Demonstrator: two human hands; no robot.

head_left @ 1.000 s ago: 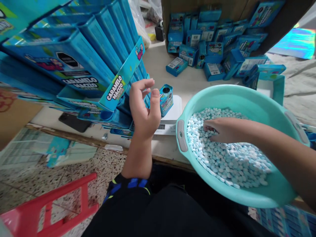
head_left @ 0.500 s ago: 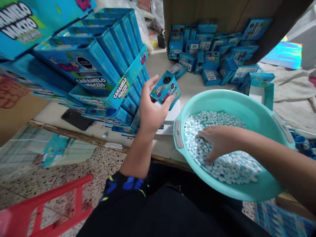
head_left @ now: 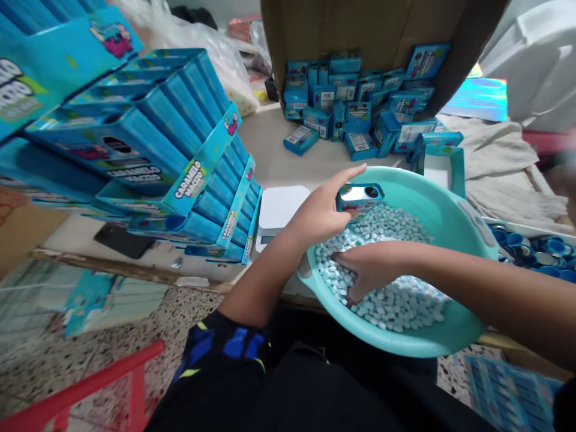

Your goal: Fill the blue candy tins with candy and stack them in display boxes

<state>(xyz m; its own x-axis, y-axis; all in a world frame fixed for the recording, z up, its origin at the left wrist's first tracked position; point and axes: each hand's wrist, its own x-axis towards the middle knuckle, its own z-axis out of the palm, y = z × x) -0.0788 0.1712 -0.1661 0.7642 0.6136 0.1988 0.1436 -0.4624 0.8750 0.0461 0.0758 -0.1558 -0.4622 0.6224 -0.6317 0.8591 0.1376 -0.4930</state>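
Note:
A turquoise basin (head_left: 450, 342) holds many small pale blue and white candies (head_left: 400, 303). My left hand (head_left: 321, 210) grips a small blue box (head_left: 355, 195) over the basin's far left part, with a round dark opening showing on the box's upper side. Lower down, my right hand (head_left: 366, 270) reaches into the candies with its fingers curled and the tips partly buried; whether it holds any is hidden. Left of the basin lies a white scale (head_left: 281, 210), partly behind my left forearm.
Stacked display trays of blue boxes (head_left: 157, 138) stand at the left, near a black phone (head_left: 123, 240). More blue boxes (head_left: 360, 114) lie before a cardboard carton (head_left: 342, 27). Blue caps (head_left: 540, 252) fill a tray at the right; a red stool (head_left: 103, 378) stands below.
My left hand has carried the blue box from above the scale to over the basin, tilting it. My right hand remains among the candies. The camera view has shifted.

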